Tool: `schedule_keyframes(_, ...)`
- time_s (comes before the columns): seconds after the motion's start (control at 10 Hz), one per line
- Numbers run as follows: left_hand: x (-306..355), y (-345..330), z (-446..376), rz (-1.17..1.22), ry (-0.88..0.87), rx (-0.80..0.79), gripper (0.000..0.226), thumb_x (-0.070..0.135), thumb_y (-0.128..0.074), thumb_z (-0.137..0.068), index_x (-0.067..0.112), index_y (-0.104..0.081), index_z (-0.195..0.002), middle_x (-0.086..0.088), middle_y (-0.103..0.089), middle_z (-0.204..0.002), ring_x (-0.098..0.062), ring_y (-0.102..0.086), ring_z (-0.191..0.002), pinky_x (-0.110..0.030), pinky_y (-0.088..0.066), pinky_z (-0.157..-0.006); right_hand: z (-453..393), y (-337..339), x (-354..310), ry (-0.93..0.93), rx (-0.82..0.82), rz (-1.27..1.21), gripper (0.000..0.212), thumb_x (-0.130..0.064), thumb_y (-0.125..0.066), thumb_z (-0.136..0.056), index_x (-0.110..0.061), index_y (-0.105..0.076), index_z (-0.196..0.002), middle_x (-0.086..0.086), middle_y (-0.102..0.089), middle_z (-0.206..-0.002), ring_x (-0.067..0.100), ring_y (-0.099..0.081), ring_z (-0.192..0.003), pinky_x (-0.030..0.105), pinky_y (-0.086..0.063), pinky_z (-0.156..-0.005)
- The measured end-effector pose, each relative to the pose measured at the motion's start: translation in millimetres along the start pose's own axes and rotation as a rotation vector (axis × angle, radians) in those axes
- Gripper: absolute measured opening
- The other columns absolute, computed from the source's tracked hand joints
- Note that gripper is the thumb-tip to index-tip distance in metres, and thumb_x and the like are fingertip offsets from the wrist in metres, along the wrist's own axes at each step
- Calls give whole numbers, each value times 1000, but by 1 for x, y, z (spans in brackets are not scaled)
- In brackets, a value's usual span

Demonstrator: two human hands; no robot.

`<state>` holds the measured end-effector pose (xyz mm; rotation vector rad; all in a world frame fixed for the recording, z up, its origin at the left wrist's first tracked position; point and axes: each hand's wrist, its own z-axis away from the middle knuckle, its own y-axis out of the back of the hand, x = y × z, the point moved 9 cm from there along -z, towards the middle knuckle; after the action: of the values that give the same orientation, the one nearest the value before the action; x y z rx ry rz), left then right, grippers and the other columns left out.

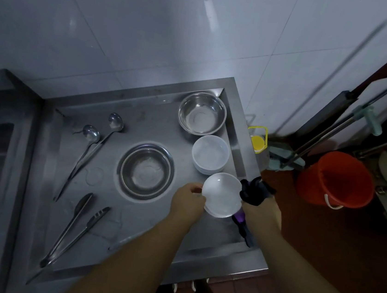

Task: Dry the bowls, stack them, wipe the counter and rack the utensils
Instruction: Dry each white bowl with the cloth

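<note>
One white bowl [222, 195] is held above the counter [101, 184], its rim pinched by the left hand [189, 202]. The right hand [261, 208] grips a dark cloth [253, 191] against the bowl's other side. A white bowl stack [210, 154], two steel bowls [146, 171], two ladles [90, 133] and two tongs [75, 224] lie nearby.
</note>
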<state>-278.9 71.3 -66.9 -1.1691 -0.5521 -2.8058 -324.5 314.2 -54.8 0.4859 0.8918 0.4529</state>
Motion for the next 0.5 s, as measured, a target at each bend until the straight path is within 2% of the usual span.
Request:
schedule_keyframes(0.1,-2,-1,-2,-13,-29,1,32,8,-63,-93,31,-74,-112,10,-69,-106,-14,-65,-98,-34,-55,-91,2,-1,7,-74,34,43,16,-34,-68,-92,-18,-71,-91,-6,-67,-72,10,-60,-60,24,-49,-55)
schedule_keyframes(0.2,-3,-1,-2,-33,-66,-19,28,11,-67,-92,36,-71,-104,12,-69,-103,-10,-66,-94,-34,-56,-94,12,-8,-14,134,3,396,30,-19,-50,-107,-13,-54,-136,4,-64,-122,22,-63,-115,27,-50,-97)
schedule_keyframes(0.3,-6,9,2,-40,-86,-39,19,19,-74,-88,38,-71,-89,16,-71,-95,-11,-69,-86,-37,-60,-91,18,5,-51,331,133,647,21,-15,-59,-103,-24,-65,-122,-1,-67,-118,21,-63,-118,28,-47,-98)
schedule_keyframes(0.4,-20,34,6,-145,-109,-72,20,21,-72,-89,31,-77,-105,4,-75,-109,-24,-72,-101,-40,-59,-96,49,4,-62,328,71,217,10,-11,-79,-83,-16,-70,-83,2,-69,-80,26,-69,-78,31,-51,-65)
schedule_keyframes(0.5,-48,84,10,-332,-113,-18,35,18,-67,-95,23,-70,-129,1,-72,-128,-17,-68,-108,-32,-53,-98,82,-7,-85,401,144,56,16,-16,-72,-85,-17,-57,-83,-2,-58,-73,16,-58,-65,26,-40,-55)
